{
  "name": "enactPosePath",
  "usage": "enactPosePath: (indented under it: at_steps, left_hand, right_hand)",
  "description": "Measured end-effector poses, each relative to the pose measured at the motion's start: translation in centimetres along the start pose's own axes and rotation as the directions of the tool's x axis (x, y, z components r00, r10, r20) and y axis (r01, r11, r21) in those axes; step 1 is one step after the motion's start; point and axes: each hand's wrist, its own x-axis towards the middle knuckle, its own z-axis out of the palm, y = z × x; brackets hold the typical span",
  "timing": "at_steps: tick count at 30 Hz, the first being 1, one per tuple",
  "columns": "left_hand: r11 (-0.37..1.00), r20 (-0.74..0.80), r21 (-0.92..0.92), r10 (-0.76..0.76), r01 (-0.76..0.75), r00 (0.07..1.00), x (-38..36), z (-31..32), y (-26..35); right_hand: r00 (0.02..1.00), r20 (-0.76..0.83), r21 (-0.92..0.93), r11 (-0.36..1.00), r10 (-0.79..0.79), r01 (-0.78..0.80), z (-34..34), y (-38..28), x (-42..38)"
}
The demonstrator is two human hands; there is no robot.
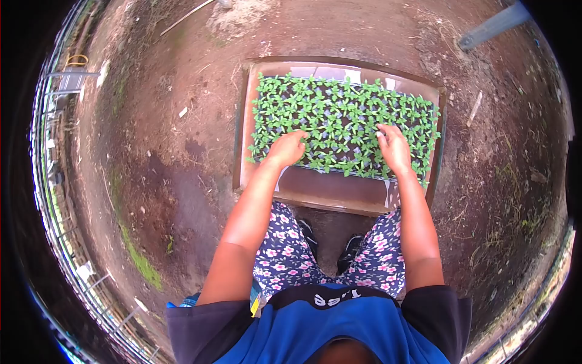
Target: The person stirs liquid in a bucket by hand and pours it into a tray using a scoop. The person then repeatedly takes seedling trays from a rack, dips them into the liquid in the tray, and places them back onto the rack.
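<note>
A seedling tray (348,124), packed with small green leafy plants in dark cells, sits in a shallow brown basin (327,185) on the ground. My left hand (287,148) is over the tray's near left part, its fingers curled in among the leaves. Toward the near right part, my right hand (394,149) is bent inward with thumb and fingers drawn toward each other at the plants. Whatever lies between the fingertips of either hand is too small to make out.
Bare brown soil (163,139) surrounds the basin. A grey post (494,27) stands at the upper right, and a thin stick (474,109) lies to the right. My shoes (350,253) are close to the basin's near edge. Fencing runs along the far left.
</note>
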Motion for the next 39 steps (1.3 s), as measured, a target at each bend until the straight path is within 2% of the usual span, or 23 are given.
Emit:
enactPosePath:
  at_steps: [2, 3, 4, 6, 7, 8, 10, 11, 12, 14, 16, 19, 24, 27, 29, 31, 32, 33, 34, 35, 36, 38, 39]
  left_hand:
    - [0.995, -0.047, 0.071, -0.069, 0.072, 0.996, -0.1, -0.6, 0.2]
    - [0.976, -0.218, 0.104, -0.166, 0.192, 0.962, 0.2, -1.9, 0.0]
    - [0.944, -0.384, 0.117, -0.245, 0.31, 0.89, 0.3, -3.6, -0.5]
    - [0.934, -0.748, -0.096, -0.295, 0.343, 0.595, -1.0, -6.3, -2.6]
    - [0.934, -0.792, -0.199, -0.331, 0.296, 0.514, -0.4, -6.5, -5.7]
    - [0.919, -0.728, -0.322, -0.395, 0.23, 0.56, 0.8, -6.3, -10.2]
    - [0.921, -0.665, -0.359, -0.368, 0.155, 0.65, 1.9, -5.9, -15.0]
    - [0.819, -0.519, -0.556, -0.475, 0.142, 0.711, 3.4, -4.6, -19.0]
    - [0.715, -0.369, -0.684, -0.512, 0.146, 0.776, 4.0, -3.9, -20.4]
    - [0.476, -0.097, -0.814, -0.677, 0.333, 0.73, 3.2, -4.2, -17.4]
    - [0.386, 0.032, -0.829, -0.691, 0.405, 0.722, 3.8, -3.2, -17.5]
    - [0.332, 0.113, -0.847, -0.65, 0.415, 0.751, 5.2, -0.9, -18.8]
    - [0.324, 0.096, -0.857, -0.664, 0.401, 0.742, 5.2, -1.9, -17.6]
    - [0.506, 0.078, -0.772, -0.525, 0.384, 0.848, 6.0, -3.2, -17.4]
    - [0.632, 0.024, -0.701, -0.442, 0.33, 0.897, 5.5, -5.1, -12.9]
    - [0.773, -0.174, -0.608, -0.353, 0.182, 0.919, 6.8, -4.0, -13.7]
    - [0.921, -0.292, -0.327, -0.312, 0.212, 0.904, 6.9, -4.0, -13.4]
    - [0.979, -0.475, -0.046, -0.195, 0.198, 0.858, 6.1, -4.2, -11.6]
    - [0.928, -0.272, -0.349, -0.234, 0.131, 0.934, 5.0, -5.2, -9.8]
    - [0.864, -0.308, -0.503, -0.177, -0.002, 0.935, 2.9, -5.9, -6.6]
    - [0.905, -0.282, -0.417, -0.211, 0.078, 0.936, 3.5, -5.4, -7.2]
    - [0.884, -0.31, -0.468, -0.155, -0.008, 0.938, 0.3, -8.1, -3.0]
    - [0.926, -0.285, -0.377, -0.113, -0.002, 0.952, -1.0, -10.0, -1.3]
  right_hand:
    - [0.99, -0.022, -0.03, 0.99, -0.139, 0.138, -0.9, 0.9, 0.5]
    - [0.981, -0.178, 0.036, 0.996, -0.075, 0.082, -2.4, 1.8, 1.0]
    - [0.945, -0.326, 0.109, 0.993, 0.004, 0.034, -4.3, 2.6, 1.5]
    - [0.743, -0.631, 0.228, 0.969, 0.223, -0.098, -8.3, 4.2, 1.1]
    - [0.747, -0.534, 0.367, 0.905, 0.396, -0.217, -9.0, 8.0, 1.1]
    - [0.72, -0.422, 0.483, 0.808, 0.551, -0.336, -9.0, 12.8, 1.1]
    - [0.785, -0.341, 0.091, 0.849, 0.517, -0.52, -8.1, 20.8, 1.0]
    - [0.804, -0.249, 0.031, 0.834, 0.541, -0.551, -8.2, 20.1, 0.3]
    - [0.789, -0.106, 0.212, 0.789, 0.605, -0.576, -7.3, 21.5, 0.3]
    - [0.682, -0.005, 0.421, 0.621, 0.731, -0.662, -6.4, 21.5, 0.4]
    - [0.655, 0.064, 0.524, 0.533, 0.753, -0.664, -5.6, 21.4, 0.3]
    - [0.627, 0.22, 0.411, 0.511, 0.747, -0.755, -4.9, 22.0, 1.0]
    - [0.623, 0.24, 0.364, 0.526, 0.745, -0.769, -5.6, 21.4, 1.7]
    - [0.649, 0.216, 0.246, 0.603, 0.729, -0.759, -6.3, 19.1, 2.8]
    - [0.81, 0.077, 0.225, 0.781, 0.581, -0.582, -5.8, 19.8, 3.1]
    - [0.901, 0.014, 0.165, 0.888, 0.434, -0.43, -6.3, 17.9, 3.1]
    - [0.925, 0.021, 0.124, 0.917, 0.379, -0.379, -7.2, 15.7, 2.6]
    - [0.924, 0.049, 0.255, 0.889, 0.38, -0.379, -7.6, 12.8, 2.1]
    - [0.92, 0.106, 0.291, 0.873, 0.377, -0.392, -7.4, 13.1, 2.4]
    - [0.945, 0.048, 0.414, 0.854, 0.324, -0.314, -6.1, 13.4, 2.7]
    - [0.961, -0.011, 0.527, 0.818, 0.275, -0.228, -6.0, 12.7, 3.0]
    - [0.958, 0.033, 0.549, 0.796, 0.284, -0.255, -9.1, 4.0, 2.2]
    - [0.949, 0.065, 0.549, 0.783, 0.308, -0.292, -10.4, 1.7, 2.4]
